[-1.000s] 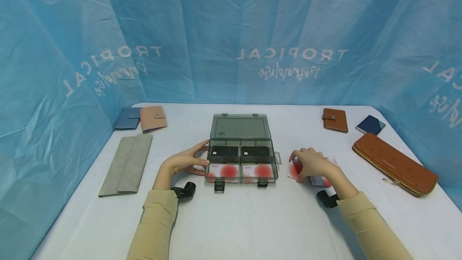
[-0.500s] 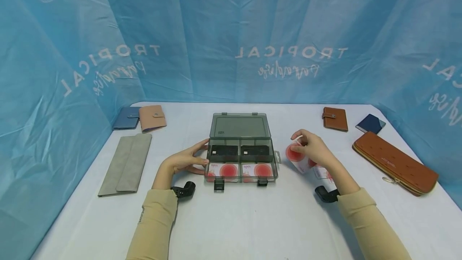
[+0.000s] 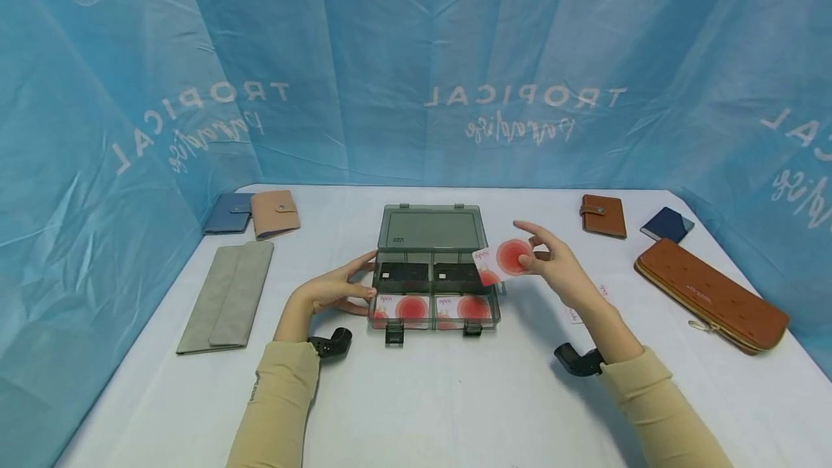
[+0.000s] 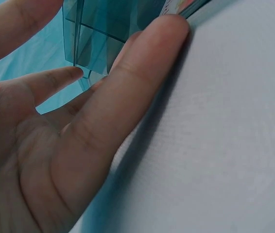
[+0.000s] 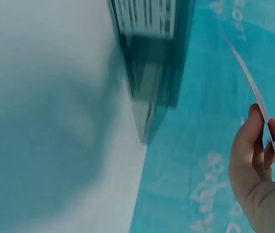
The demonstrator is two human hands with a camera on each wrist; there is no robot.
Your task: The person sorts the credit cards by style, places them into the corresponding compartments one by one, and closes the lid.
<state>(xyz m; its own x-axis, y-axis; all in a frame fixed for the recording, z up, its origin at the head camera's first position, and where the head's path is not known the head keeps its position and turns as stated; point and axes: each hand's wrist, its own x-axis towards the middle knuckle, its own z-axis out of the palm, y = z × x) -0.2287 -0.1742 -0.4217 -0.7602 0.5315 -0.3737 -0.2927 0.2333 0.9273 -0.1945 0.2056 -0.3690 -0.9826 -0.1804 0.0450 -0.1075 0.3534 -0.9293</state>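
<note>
My right hand pinches a white card with a red circle, lifted at the right side of a clear grey-green plastic box. In the right wrist view the card appears edge-on between thumb and fingers. The box has its lid raised. Black cards lie in its back compartments, red-and-white cards in the front ones. The held card overlaps the box's back right corner in the head view. My left hand touches the box's left side with nearly straight fingers.
More white cards lie beneath the right wrist, partly hidden. At left are a grey folder, a blue wallet and a tan wallet. At right sit a brown wallet, a navy notebook and a brown zip pouch.
My right hand has picked the card up from the others on the table and carried it left to the box, turning it. The left hand has stayed at the box.
</note>
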